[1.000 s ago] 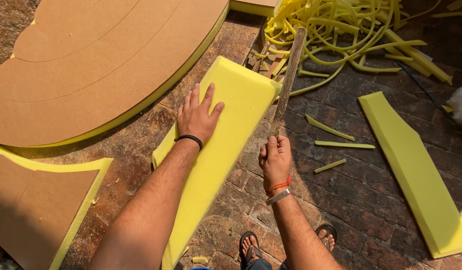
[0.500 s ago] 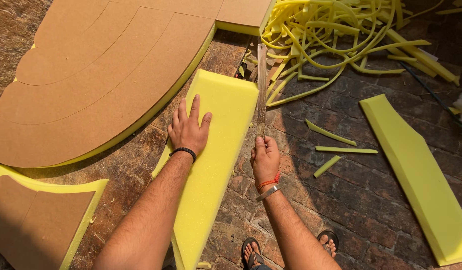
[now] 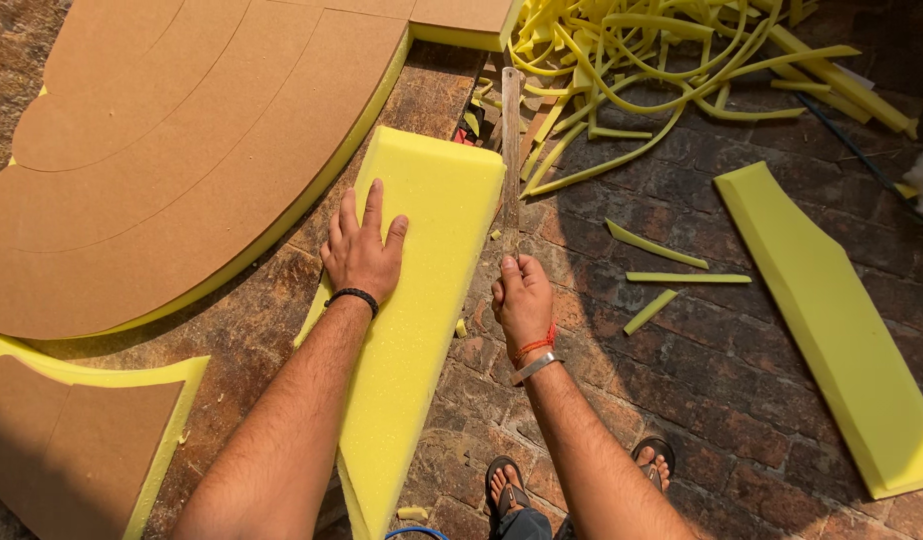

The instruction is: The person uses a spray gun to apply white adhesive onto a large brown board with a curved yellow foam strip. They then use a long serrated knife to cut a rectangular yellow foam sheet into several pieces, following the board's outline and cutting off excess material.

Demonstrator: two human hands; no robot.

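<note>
Yellow foam slab [image 3: 421, 300], a long wedge widening away from the body, lies flat on the brick floor [image 3: 681, 380]. Sandalled feet [image 3: 506, 485] show just below the wrists.

Left hand [image 3: 363, 250]: open, palm down, fingers spread, pressing the slab near its left edge. Right hand [image 3: 521, 300]: closed in a fist round the near end of a long thin blade [image 3: 510, 150], which runs straight away from the hand along the slab's right edge, touching or just beside it; cannot tell whether it has entered the foam.

Step in hand, by my reading: trimming the slab's right edge, pinned by the left palm. The next move calls for steady down-pressure and a blade kept parallel to the edge, clear of the left fingers.

Right of the blade hand: three short foam strips [image 3: 671, 265], then a thick shaped foam piece [image 3: 831, 310]. Left of the pressing hand: a large curved brown-faced panel [image 3: 181, 150]. Farthest off, beyond the blade tip: a tangle of foam offcuts [image 3: 661, 60].
</note>
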